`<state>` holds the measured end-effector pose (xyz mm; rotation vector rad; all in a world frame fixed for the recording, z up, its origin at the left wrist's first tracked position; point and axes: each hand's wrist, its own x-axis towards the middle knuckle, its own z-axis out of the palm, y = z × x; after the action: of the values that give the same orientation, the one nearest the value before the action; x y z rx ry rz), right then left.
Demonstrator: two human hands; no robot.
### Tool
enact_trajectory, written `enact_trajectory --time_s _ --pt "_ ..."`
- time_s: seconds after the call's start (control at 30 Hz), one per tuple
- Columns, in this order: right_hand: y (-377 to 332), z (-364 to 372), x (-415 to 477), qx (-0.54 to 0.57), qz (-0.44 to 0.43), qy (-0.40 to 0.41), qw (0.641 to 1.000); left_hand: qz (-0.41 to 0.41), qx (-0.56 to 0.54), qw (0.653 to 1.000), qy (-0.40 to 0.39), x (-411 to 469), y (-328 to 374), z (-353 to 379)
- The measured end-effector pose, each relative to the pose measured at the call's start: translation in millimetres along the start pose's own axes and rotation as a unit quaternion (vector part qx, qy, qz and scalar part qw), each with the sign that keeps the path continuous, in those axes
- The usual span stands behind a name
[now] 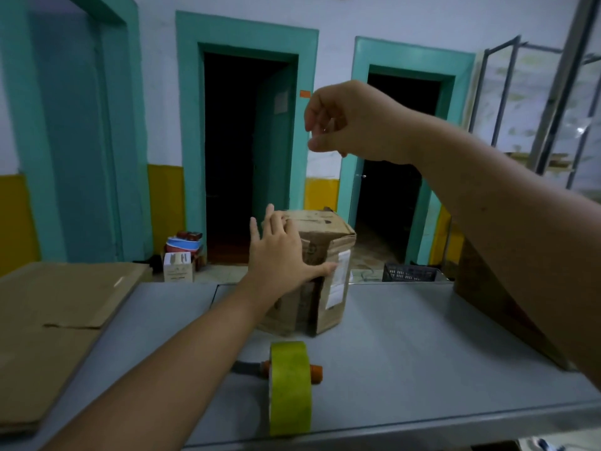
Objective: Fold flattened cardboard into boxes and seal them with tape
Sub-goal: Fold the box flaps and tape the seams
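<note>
Creased, dented brown cardboard box [322, 245]

Box mid-desk, tape before it, cardboard to either side.

The cardboard box [328, 242] stands at the middle of the desk [406, 353]. My left fingers [271, 222] lie against its near left face and my right fingers [313, 112] are raised above it. The tape roll [289, 388] stands on edge nearer me, apart from the box. Flattened cardboard [65, 307] lies at the desk's left end, and another cardboard piece [494, 307] at its right, partly behind my right arm. Beyond the desk, a crate [408, 272] sits to the right and small boxes [178, 266] to the left.
</note>
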<state>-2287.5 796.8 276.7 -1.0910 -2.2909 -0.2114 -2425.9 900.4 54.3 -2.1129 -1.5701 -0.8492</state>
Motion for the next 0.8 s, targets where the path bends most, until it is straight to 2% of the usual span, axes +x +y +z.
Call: enact_trajectory --time_s 0.1,0.2,0.37,0.47,0.63,0.8 --pt "2 0 0 0.000 0.005 -0.001 1.000 0.067 -0.008 0.996 0.058 2 -17 7" --pt "3 2 1 0.006 0.009 0.001 1.000 0.106 -0.007 0.992 0.066 8 -30 7" --pt "2 10 6 -0.014 0.005 -0.007 1.000 0.153 0.109 0.981 0.052 24 -40 1" --pt "3 10 7 -0.022 -0.002 -0.013 1.000 0.169 0.098 0.981 -0.013 42 -44 -12" --pt "9 11 11 -0.021 0.006 -0.017 1.000 0.099 -0.056 0.980 -0.161 59 -48 -18" --pt "12 13 15 -0.020 0.000 -0.015 1.000 0.121 -0.028 0.975 -0.184 62 -42 -23"
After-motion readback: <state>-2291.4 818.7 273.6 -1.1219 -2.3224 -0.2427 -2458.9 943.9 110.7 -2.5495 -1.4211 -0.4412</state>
